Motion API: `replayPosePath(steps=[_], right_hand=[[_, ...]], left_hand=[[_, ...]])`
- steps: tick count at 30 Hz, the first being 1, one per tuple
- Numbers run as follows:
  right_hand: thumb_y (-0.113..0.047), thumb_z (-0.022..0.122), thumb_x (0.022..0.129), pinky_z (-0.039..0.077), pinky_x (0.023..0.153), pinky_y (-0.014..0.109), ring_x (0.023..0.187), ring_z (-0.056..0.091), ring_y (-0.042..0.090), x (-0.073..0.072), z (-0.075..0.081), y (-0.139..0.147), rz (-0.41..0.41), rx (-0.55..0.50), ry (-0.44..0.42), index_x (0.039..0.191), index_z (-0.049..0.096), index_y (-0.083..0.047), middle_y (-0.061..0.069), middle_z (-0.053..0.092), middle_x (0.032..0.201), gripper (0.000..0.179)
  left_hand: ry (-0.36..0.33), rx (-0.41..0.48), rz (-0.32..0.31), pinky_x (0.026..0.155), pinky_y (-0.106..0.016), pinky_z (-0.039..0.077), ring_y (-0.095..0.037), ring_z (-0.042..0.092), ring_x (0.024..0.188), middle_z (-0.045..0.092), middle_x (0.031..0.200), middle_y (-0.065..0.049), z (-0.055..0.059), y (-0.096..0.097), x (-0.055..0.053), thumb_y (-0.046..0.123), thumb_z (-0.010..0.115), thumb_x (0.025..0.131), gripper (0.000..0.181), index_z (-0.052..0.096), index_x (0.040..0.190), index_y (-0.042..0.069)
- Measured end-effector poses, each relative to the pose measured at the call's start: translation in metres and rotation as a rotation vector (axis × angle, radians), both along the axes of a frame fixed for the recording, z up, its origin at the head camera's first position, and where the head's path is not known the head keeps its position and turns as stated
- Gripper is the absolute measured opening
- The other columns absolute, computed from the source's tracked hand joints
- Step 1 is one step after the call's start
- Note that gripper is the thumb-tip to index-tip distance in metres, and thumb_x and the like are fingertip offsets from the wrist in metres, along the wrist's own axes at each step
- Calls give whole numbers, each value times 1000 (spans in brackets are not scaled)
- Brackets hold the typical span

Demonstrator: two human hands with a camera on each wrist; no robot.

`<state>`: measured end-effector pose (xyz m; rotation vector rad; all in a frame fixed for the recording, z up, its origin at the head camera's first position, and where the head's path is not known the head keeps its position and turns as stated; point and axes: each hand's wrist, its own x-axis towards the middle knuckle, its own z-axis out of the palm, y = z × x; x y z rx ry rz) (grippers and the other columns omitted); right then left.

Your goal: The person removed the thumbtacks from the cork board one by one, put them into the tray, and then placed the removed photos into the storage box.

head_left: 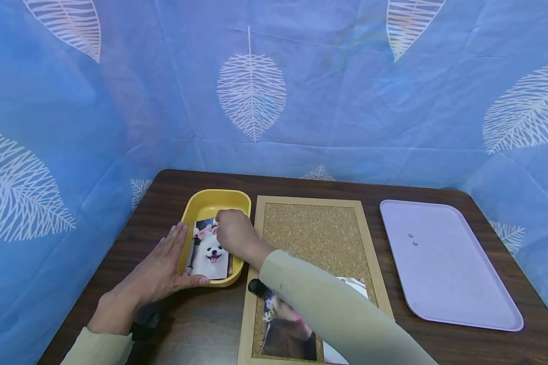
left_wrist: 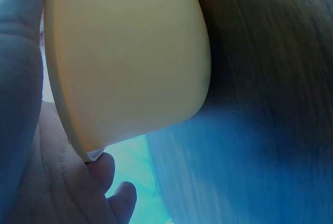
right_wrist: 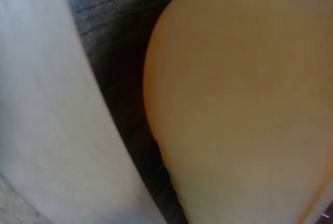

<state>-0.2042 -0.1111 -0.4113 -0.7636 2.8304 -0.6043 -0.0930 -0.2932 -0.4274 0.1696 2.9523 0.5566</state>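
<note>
A yellow bin (head_left: 242, 198) stands on the table, its outer wall filling much of both wrist views. Inside lies a photo of a white dog with pink flowers (head_left: 212, 256), with another edge showing under its right side. My left hand (head_left: 162, 263) rests on the bin's left rim, fingers straight and thumb along the near rim. My right hand (head_left: 237, 233) reaches into the bin with curled fingers and grips the photo at its upper right corner. Its fingertips are hidden.
A wood-framed corkboard (head_left: 315, 228) lies right of the bin, under my right forearm. Pictures (head_left: 292, 339) lie on its near part, partly covered by the sleeve. Farther right is a lilac tray (head_left: 452, 268) with two small silvery pieces (head_left: 413, 239). A blue leaf-patterned cloth hangs behind.
</note>
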Motion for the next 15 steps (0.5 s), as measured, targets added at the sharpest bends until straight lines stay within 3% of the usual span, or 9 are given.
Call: replayPosePath(steps=[5,11,15], right_hand=[[-11,57,106,57,71,24,80,65,10,1,3,2,-8,0,6,123,74,-7,4,76,104,24],[-10,61,104,54,68,24,76,60,11,-1,-5,8,100,116,193,100,74,-8,1,64,83,14],[-9,63,101,54,69,24,77,59,11,-2,-8,9,103,134,261,93,75,-9,1,63,82,15]], left_hand=[[-7,-4,-1,126,-67,18,-48,11,161,6,176,-25,1,1,-1,85,71,75,142,8,168,-1],[-2,-6,-7,126,-67,19,-49,13,161,8,175,-27,2,3,-1,84,73,76,140,10,168,-2],[-14,-2,-7,126,-68,19,-49,13,161,9,175,-27,4,2,-1,83,73,76,140,11,168,-2]])
